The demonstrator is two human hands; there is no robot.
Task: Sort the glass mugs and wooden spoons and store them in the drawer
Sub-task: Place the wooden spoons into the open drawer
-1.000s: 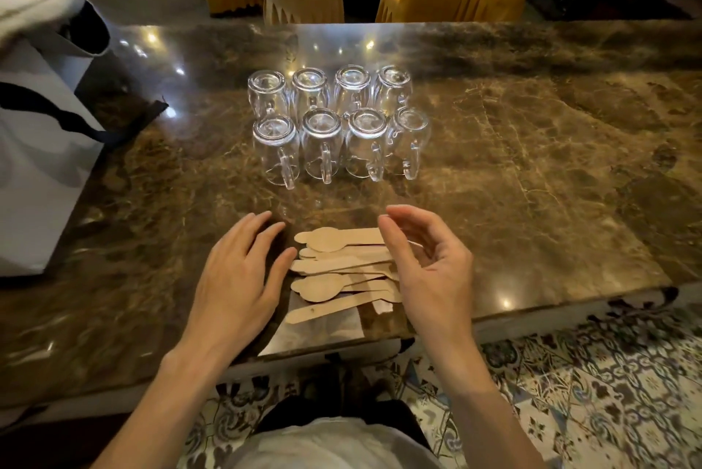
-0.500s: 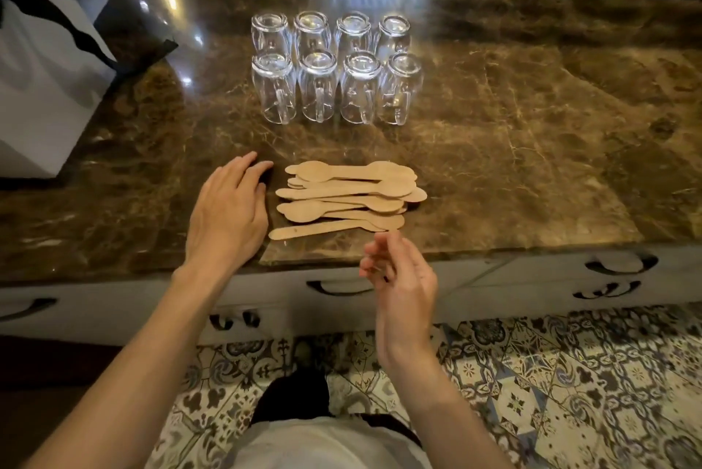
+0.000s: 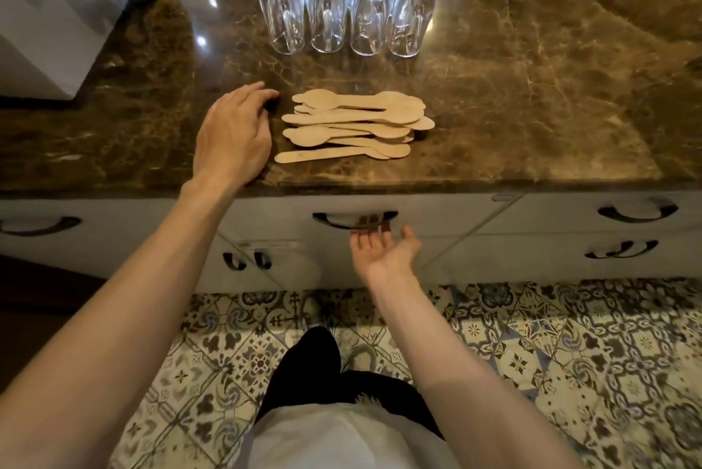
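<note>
Marble countertop [image 3: 532, 88] carries eight glass mugs [image 3: 347, 8], upside down in two tight rows, far side; wooden spoons [image 3: 353, 124] heaped flat near front edge, ready for storing. Left hand [image 3: 231, 138] rests on stone just beside spoon pile, fingers loosely bent, gripping nothing. Right hand [image 3: 383, 252] below counter, palm up, fingers extended toward dark handle [image 3: 330, 221] of closed drawer [image 3: 437, 217], empty; contact with handle unclear. Likely step: pull drawer open before loading.

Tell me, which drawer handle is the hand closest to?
The middle handle, straight below the wooden spoons. The right hand sits palm-up just beneath it; the other handles, off to each side, have no hand nearby.
</note>
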